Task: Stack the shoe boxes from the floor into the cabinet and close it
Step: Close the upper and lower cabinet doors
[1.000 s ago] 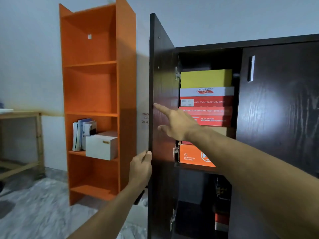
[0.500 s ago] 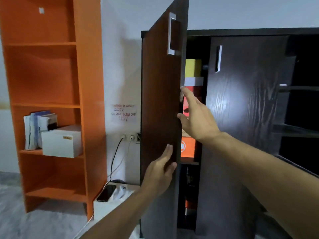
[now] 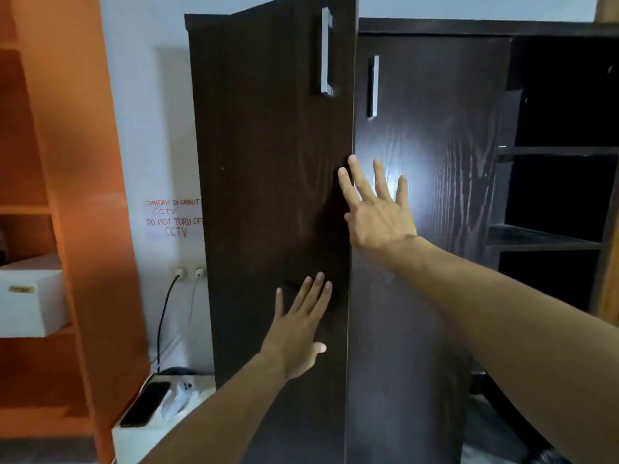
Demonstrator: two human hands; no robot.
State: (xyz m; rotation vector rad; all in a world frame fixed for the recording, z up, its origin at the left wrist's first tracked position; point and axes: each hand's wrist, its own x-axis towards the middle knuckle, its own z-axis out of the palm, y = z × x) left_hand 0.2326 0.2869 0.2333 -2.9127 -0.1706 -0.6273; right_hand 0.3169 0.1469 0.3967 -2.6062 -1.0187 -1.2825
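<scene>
The dark brown cabinet fills the middle of the head view. Its left door is almost against the frame, its right edge still standing a little proud of the shut right door. My left hand lies flat and open on the lower part of the left door. My right hand is spread open higher up, across the seam between the two doors. Each door carries a silver handle. The shoe boxes inside are hidden behind the doors.
An orange shelf unit stands at the left with a white box on it. Between it and the cabinet a low white box holds a phone, below wall sockets with cables. Open dark shelves are at right.
The left door has swung from wide open to nearly shut, covering the stacked shoe boxes. Both hands followed it and now press flat on the door fronts.
</scene>
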